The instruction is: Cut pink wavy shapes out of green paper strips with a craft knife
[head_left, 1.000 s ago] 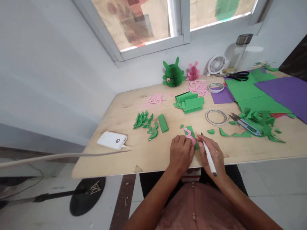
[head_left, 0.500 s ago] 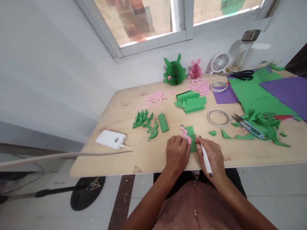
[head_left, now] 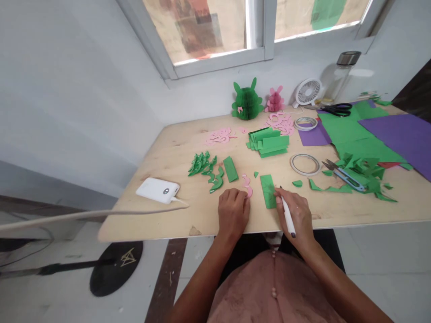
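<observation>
My right hand grips a white pen, its dark tip near the right edge of a green paper strip. The strip lies flat on the table before me, with its lower right corner by my fingers. My left hand is closed, fingers curled down on the table, at the lower end of a pink wavy paper cutout. That cutout lies left of the strip, apart from it. Beyond my left hand are a folded green paper piece and several wavy green cutouts.
Green strips, pink scraps and tape rolls lie farther back. Blue-handled snips rest by green scraps on the right. A white power bank with a cable is at left. Paper figures stand near the wall.
My left hand has slid the pink cutout left, off the green strip, so the whole strip shows. My right hand keeps the pen in nearly the same place. The view has shifted slightly.
</observation>
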Available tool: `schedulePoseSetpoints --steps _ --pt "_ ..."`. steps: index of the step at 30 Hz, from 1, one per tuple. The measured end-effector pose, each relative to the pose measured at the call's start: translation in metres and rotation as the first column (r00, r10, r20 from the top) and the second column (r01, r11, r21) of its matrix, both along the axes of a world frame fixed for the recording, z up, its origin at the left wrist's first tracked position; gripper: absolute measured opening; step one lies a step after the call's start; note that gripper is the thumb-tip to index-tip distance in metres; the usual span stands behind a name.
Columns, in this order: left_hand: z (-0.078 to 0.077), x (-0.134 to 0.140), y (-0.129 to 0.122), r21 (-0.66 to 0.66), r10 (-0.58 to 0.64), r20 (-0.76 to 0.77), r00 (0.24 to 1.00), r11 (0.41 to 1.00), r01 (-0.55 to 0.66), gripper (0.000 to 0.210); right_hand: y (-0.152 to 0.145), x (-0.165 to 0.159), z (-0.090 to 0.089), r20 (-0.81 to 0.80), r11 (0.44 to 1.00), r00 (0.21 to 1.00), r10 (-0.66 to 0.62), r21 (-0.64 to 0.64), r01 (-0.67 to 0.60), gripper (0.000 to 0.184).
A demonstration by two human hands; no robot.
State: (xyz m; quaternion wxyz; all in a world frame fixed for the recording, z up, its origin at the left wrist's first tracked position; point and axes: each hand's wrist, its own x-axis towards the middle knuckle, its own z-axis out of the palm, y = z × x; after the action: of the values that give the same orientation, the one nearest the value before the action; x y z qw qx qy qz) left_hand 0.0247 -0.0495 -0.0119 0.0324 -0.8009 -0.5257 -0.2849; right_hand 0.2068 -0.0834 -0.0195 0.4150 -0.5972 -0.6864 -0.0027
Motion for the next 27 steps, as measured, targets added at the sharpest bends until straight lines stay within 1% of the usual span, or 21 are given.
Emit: schedulePoseSetpoints --steps 4,9,13,16,19,23,27 --pt "0.001 0.001 -0.006 -0.001 -0.057 0.043 0.997 0.998 0.057 0.01 -0.002 -0.001 0.002 -0.081 0.999 0.996 -0.046 0.025 0.048 0.025" --pt "0.001 0.001 -0.008 -0.001 -0.124 0.082 0.989 0.992 0.125 0.012 -0.004 -0.001 0.002 -0.208 0.996 0.974 -0.091 0.005 0.094 0.027" --pt "0.002 0.0 -0.007 -0.006 -0.179 0.102 0.979 0.984 0.181 0.011 -0.004 0.0 0.003 -0.226 0.996 0.97 -0.094 -0.031 0.089 0.028" --pt "0.005 0.0 -0.007 -0.016 -0.228 0.107 0.968 0.973 0.231 0.015 -0.005 0.0 0.004 -0.228 0.996 0.97 -0.088 -0.045 0.08 0.027" --pt "0.009 -0.001 -0.007 -0.048 -0.301 0.08 0.95 0.951 0.306 0.022 -0.005 0.0 0.004 -0.236 0.996 0.969 -0.076 -0.055 0.065 0.027" --pt "0.01 -0.001 -0.008 -0.112 -0.414 0.005 0.91 0.904 0.411 0.03 -0.005 0.001 0.005 -0.245 0.997 0.967 -0.063 -0.064 0.049 0.025" --pt "0.009 -0.002 -0.007 -0.163 -0.462 -0.045 0.886 0.878 0.449 0.036 -0.005 0.002 0.006 -0.234 0.998 0.971 -0.046 -0.053 0.035 0.023"
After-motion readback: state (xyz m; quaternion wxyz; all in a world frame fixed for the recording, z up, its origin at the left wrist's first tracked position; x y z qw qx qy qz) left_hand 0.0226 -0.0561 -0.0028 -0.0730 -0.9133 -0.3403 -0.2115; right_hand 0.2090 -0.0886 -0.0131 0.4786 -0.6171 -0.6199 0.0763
